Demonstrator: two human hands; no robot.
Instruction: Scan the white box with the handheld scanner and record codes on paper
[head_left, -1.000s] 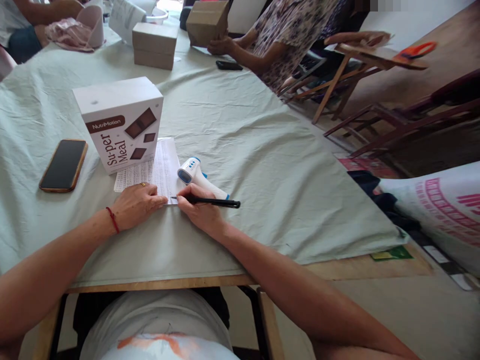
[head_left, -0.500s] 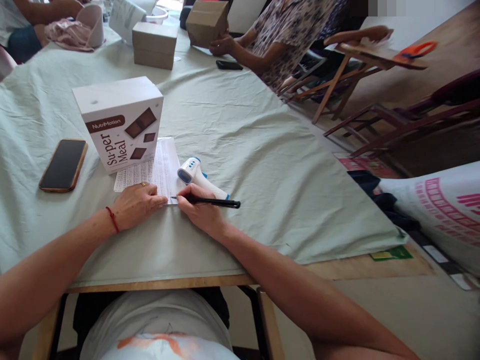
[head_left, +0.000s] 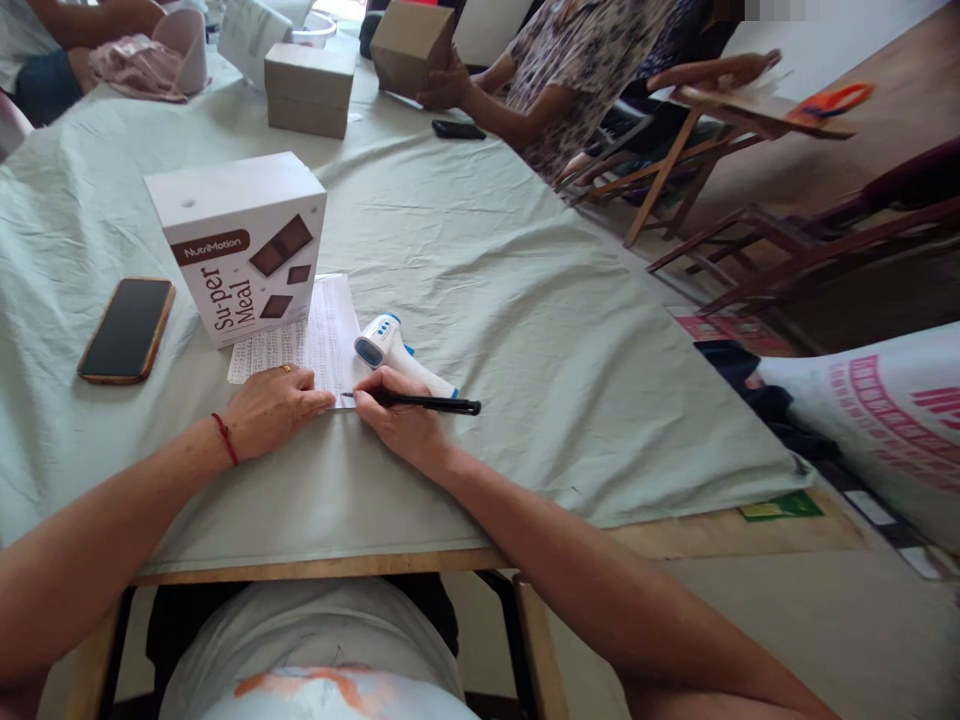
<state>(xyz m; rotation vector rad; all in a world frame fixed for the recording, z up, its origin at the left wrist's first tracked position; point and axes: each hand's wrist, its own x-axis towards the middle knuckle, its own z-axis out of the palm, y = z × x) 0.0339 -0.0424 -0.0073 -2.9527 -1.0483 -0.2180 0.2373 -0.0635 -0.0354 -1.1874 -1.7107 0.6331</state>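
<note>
My right hand [head_left: 401, 420] grips a black pen [head_left: 435, 404] in a writing hold, its tip touching the lower right part of a paper sheet [head_left: 334, 330] covered with small handwriting. Flat on the sheet's lower edge lies my left hand [head_left: 270, 410], fingers pointing toward the pen tip and holding nothing. A white box marked "Su-per Meal" [head_left: 247, 250] stands upright on the sheet's upper left part and hides some of it. Just beyond my right hand, a white and blue infrared thermometer [head_left: 397, 352] lies on its side.
A smartphone [head_left: 127, 330] lies left on the green tablecloth [head_left: 510, 270]. At the far side are a brown carton [head_left: 309, 95], a dark phone [head_left: 458, 130] and a co-worker's hands [head_left: 450, 85] on another carton [head_left: 411, 45]. Wooden chairs [head_left: 780, 240] and a white printed sack [head_left: 877, 420] are right.
The far co-worker's hand has shifted slightly on the carton, which has turned a little. My hands, the pen and the sheet look the same.
</note>
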